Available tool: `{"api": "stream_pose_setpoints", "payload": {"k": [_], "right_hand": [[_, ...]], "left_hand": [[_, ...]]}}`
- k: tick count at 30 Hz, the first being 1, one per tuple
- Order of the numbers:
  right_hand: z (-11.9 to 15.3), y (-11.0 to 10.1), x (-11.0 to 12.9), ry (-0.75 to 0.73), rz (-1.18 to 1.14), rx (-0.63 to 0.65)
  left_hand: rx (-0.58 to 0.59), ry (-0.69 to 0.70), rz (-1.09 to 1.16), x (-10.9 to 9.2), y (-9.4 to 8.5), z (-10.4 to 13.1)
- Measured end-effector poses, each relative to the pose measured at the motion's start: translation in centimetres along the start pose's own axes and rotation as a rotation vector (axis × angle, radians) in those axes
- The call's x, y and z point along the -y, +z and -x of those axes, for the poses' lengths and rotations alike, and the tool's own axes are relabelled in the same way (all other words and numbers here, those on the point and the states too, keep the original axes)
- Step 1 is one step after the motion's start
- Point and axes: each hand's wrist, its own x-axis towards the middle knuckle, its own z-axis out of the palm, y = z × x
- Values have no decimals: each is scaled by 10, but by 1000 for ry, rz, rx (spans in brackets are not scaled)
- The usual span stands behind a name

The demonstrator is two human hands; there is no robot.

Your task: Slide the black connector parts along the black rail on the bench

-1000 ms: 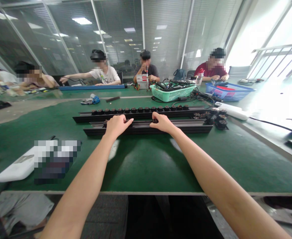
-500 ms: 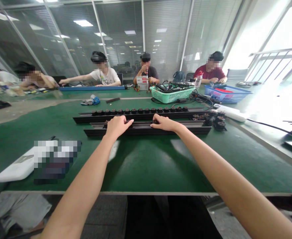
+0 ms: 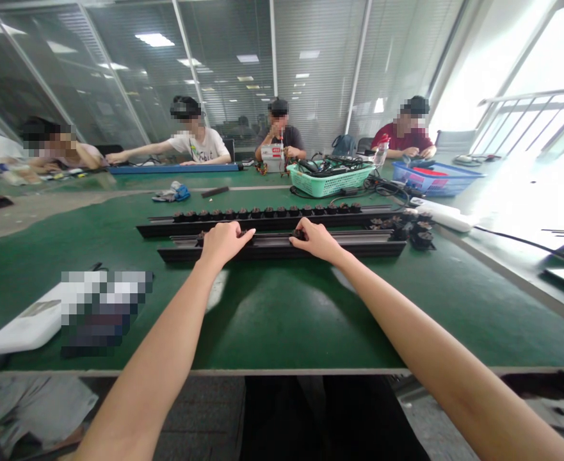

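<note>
Across the green table lies a long black rail (image 3: 272,251) with a channel along its top. My left hand (image 3: 224,244) is closed over the left half of this rail, on small dark parts mostly hidden under its fingers. My right hand (image 3: 313,239) pinches a small black round part (image 3: 299,235) in the channel, right of the middle. Behind it a second black rail (image 3: 166,229) carries a row of several black round parts (image 3: 269,212). More of these parts (image 3: 422,238) lie in a loose pile at the rails' right ends.
A white device (image 3: 36,320) and a dark object (image 3: 104,320) lie at the front left. Farther back are a blue-grey cloth (image 3: 172,192), a green basket (image 3: 330,184) of cables, a blue basket (image 3: 454,182) and a white power strip (image 3: 442,214). Several people sit beyond.
The view has shifted slightly, so things appear a little farther left. Both hands keep their places at the front rail.
</note>
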Motion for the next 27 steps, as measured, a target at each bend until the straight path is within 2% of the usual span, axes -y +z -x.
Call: {"api": "stream_pose_setpoints", "payload": {"k": [22,27], "right_hand": [[-4,7,-5,-38,46,-99],[-3,-6,-8,-35,-109,-15]], "left_hand": [[1,7,-13,0,0,0],[8,0,-14,0,0,0]]}}
